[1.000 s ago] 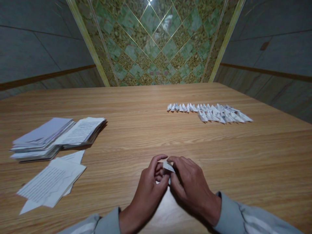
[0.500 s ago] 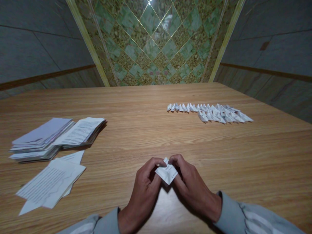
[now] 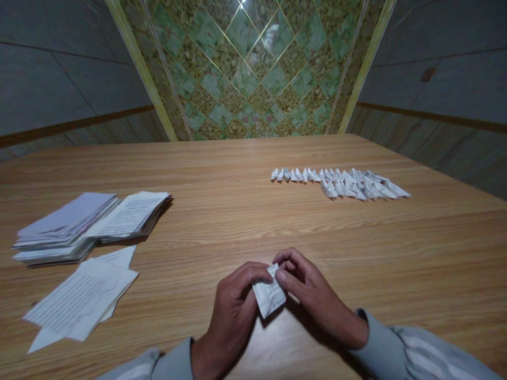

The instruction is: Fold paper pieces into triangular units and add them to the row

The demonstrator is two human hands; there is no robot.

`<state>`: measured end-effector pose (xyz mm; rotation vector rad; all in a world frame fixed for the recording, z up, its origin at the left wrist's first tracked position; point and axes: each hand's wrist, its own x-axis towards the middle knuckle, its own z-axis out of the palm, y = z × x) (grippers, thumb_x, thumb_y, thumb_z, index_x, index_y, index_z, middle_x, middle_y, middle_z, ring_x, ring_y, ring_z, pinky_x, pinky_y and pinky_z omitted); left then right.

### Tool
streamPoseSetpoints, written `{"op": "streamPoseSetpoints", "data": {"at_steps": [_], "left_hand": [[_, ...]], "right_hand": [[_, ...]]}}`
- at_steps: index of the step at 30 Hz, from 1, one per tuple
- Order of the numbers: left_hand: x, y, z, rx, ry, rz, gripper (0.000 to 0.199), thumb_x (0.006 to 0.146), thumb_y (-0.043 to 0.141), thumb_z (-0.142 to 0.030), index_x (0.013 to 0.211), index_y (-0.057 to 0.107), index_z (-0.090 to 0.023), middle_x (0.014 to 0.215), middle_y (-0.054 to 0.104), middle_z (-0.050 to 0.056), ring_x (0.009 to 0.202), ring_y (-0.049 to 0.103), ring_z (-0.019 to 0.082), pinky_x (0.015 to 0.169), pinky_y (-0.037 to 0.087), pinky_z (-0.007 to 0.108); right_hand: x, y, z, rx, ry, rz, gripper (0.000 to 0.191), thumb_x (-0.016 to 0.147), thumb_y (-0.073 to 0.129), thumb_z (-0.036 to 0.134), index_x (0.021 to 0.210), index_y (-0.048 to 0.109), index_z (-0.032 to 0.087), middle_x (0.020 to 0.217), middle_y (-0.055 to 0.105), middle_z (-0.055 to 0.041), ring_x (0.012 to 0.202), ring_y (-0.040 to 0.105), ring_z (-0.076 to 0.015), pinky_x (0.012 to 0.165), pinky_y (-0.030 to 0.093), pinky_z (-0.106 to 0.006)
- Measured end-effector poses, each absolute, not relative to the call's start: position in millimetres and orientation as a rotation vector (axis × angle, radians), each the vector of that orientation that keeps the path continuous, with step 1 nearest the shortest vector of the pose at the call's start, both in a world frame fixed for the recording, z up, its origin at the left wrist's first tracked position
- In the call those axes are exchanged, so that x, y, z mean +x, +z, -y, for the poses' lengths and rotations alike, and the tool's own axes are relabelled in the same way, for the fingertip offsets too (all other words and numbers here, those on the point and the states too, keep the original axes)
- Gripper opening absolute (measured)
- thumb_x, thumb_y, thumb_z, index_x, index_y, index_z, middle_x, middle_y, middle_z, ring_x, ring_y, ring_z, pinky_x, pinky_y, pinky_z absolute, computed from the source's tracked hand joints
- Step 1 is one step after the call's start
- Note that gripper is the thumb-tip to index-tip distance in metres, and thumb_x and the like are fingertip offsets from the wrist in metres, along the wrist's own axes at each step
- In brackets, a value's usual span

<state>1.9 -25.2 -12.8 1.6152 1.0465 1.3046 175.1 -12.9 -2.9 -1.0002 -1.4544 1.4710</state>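
While a wall (image 3: 253, 68) of green and brown diamond tiles stands beyond its far edge, the wood-grain counter (image 3: 222, 221) carries an open stack of pages (image 3: 129, 214) and loose sheets (image 3: 89, 295) toward its left edge, and small pointed paper shapes (image 3: 346, 184) in rows nearer the far right corner. Over its near middle, the left hand (image 3: 234, 306) has its fingers pinched on a folded white paper (image 3: 270, 298), roughly four-sided with a pointed lower corner, while the right hand (image 3: 312, 295), fingers slightly parted, touches its upper edge, whether gripping I cannot tell. Its dark print is too small to read.
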Motion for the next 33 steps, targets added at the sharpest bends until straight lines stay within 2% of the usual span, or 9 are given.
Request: {"op": "streamPoseSetpoints", "data": {"at_steps": [6,12,14,17,21,28,33], "left_hand": [[1.4,-15.6,26.4,1.649,1.256,-1.033,0.014,0.091,0.062,-0.016,0.089,0.074,-0.024,0.092,0.076,0.003,0.083,0.07,0.019,0.075,0.052,0.027],[0.3,-10.4,25.2,1.414,1.226,-1.166,0.017,0.095,0.054,-0.029,0.102,0.068,-0.021,0.096,0.071,0.005,0.092,0.066,0.022,0.079,0.051,0.029],[1.2,-6.9,23.6,1.395,1.178,-1.188,0.018,0.093,0.058,-0.033,0.098,0.069,-0.02,0.094,0.071,0.005,0.09,0.065,0.022,0.079,0.051,0.03],[3.4,-4.5,21.8,1.413,1.11,-1.213,0.015,0.086,0.067,-0.034,0.087,0.069,-0.019,0.083,0.067,0.003,0.078,0.062,0.019,0.069,0.048,0.027],[4.7,-8.6,22.8,1.334,1.063,-1.155,0.021,0.088,0.067,-0.037,0.079,0.067,-0.017,0.071,0.061,0.001,0.066,0.055,0.016,0.059,0.044,0.025],[4.0,-10.4,22.4,1.328,1.097,-1.145,0.023,0.086,0.07,-0.033,0.071,0.066,-0.016,0.069,0.061,0.001,0.066,0.054,0.015,0.061,0.043,0.024],[4.6,-5.7,18.4,1.234,1.072,-1.113,0.021,0.083,0.07,-0.036,0.076,0.066,-0.016,0.069,0.061,0.0,0.066,0.055,0.015,0.061,0.044,0.024]], "right_hand": [[174.7,-6.7,11.3,-0.983,1.488,1.411,0.031,0.09,0.065,0.049,0.089,0.054,0.019,0.074,0.049,0.0039,0.067,0.044,-0.0125,0.061,0.036,-0.025],[177.6,-8.5,10.8,-1.051,1.37,1.431,0.026,0.092,0.062,0.044,0.087,0.055,0.02,0.076,0.052,0.0024,0.07,0.048,-0.0137,0.062,0.039,-0.025],[178.3,-7.2,11.2,-1.063,1.337,1.462,0.024,0.093,0.061,0.042,0.087,0.055,0.02,0.076,0.052,0.0022,0.07,0.047,-0.0139,0.061,0.039,-0.026],[178.4,-2.9,12.0,-1.071,1.301,1.524,0.021,0.094,0.059,0.039,0.086,0.056,0.019,0.074,0.052,0.0025,0.068,0.046,-0.0135,0.061,0.038,-0.025],[178.2,1.4,12.1,-1.081,1.27,1.575,0.019,0.093,0.06,0.037,0.088,0.058,0.019,0.074,0.053,0.0024,0.068,0.046,-0.013,0.06,0.037,-0.025],[179.2,-1.0,10.8,-1.058,1.247,1.546,0.024,0.093,0.061,0.035,0.078,0.062,0.017,0.071,0.058,0.0018,0.068,0.051,-0.0127,0.061,0.04,-0.024],[180.6,-0.9,9.8,-1.056,1.215,1.501,0.025,0.094,0.061,0.036,0.077,0.061,0.017,0.071,0.058,0.0017,0.067,0.051,-0.0129,0.061,0.041,-0.024]]}}
